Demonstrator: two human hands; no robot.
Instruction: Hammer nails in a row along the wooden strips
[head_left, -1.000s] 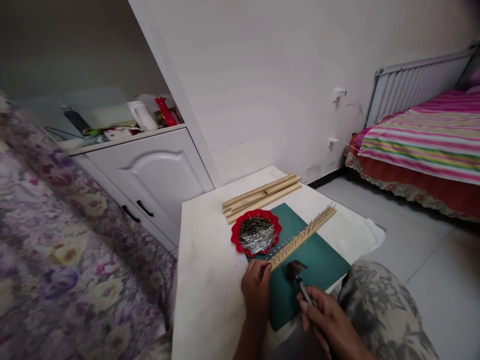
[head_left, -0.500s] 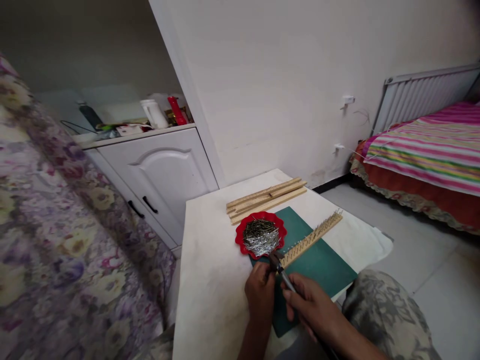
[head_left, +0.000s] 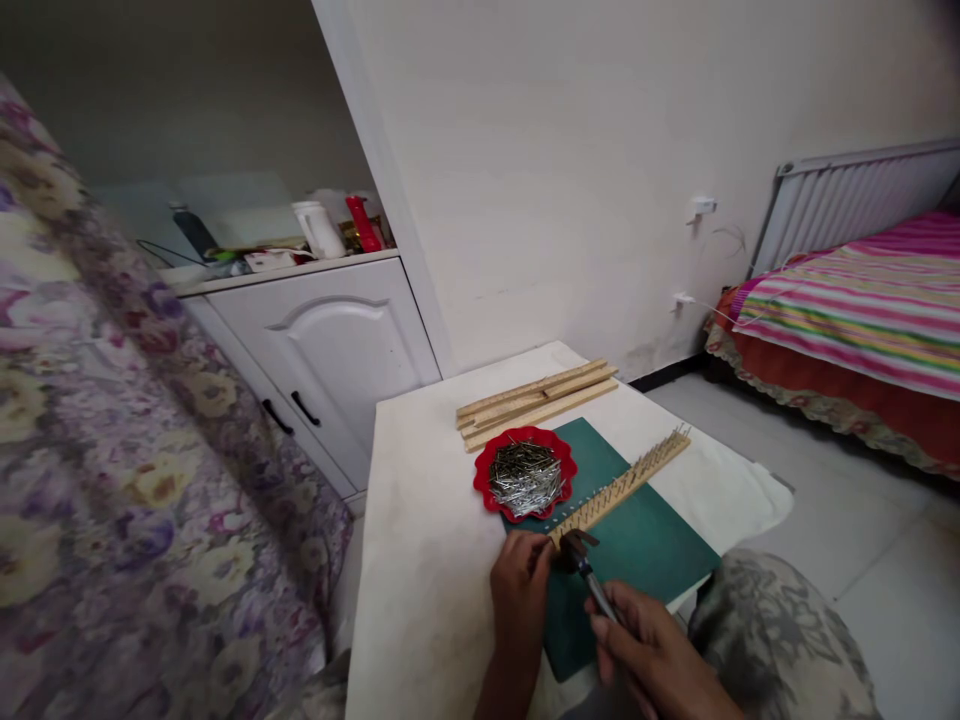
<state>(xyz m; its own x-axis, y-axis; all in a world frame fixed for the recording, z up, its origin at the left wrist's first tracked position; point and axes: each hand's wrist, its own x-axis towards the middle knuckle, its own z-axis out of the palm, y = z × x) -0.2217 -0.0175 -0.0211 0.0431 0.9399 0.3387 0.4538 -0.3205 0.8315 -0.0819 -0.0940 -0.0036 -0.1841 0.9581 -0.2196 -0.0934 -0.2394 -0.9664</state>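
My right hand [head_left: 641, 635] grips a claw hammer [head_left: 590, 578] by its handle. The hammer's dark head is just beside the near end of a wooden strip [head_left: 606, 516]. Rows of nails stand up along the strip, which lies slantwise across a green mat [head_left: 637, 560]. At that near end is my left hand [head_left: 519, 580], thumb and fingers pinched together; whatever they hold is too small to make out. Just beyond my left hand is a red scalloped dish [head_left: 480, 480] heaped with loose nails [head_left: 525, 475].
Several bare wooden strips [head_left: 536, 400] lie together behind the dish on the pale-covered table [head_left: 420, 560]. A white cabinet [head_left: 337, 350] and floral curtain [head_left: 187, 480] are on the left. To the right stands a bed [head_left: 862, 310] with a striped cover.
The hammer head has moved right and down, away from my left fingers. The strip's near end now shows more plainly. My view has shifted slightly.
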